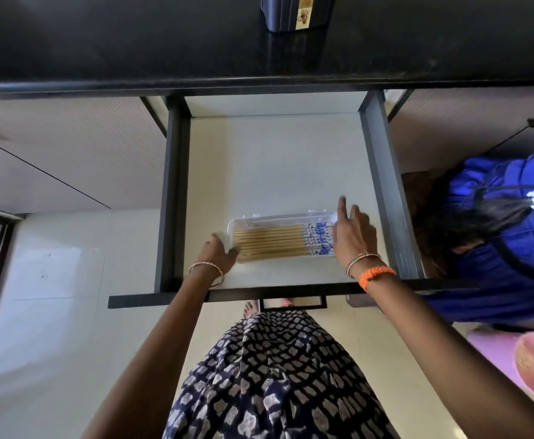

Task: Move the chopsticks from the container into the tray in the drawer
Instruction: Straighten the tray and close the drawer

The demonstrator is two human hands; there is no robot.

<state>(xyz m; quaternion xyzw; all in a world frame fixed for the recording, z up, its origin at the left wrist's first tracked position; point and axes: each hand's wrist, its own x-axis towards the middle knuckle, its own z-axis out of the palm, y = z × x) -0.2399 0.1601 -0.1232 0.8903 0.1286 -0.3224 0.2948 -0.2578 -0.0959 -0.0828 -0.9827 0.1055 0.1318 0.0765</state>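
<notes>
1. The left hand [219, 251] sits at the tray's 9 o'clock end, fingers curled on its corner, so that grip holds the tray [291, 217].
2. The tray, clear plastic, lies in the near half of the open drawer [383, 185], toward 6 o'clock.
3. The chopsticks [278, 243] lie side by side in the tray, plain wooden tips toward 9 o'clock, blue-and-white patterned ends toward 3 o'clock. The task looks nearly done.
4. They are likely light, stiff and smooth, apt to roll; best taken as a bundle near the middle.
5. The right hand [351, 231] rests at the tray's 3 o'clock end, fingers straight and spread, gripping nothing.
6. On the black table at 12 o'clock stands a dark container [294, 14]; its pale label shows a picture, no readable writing.
</notes>
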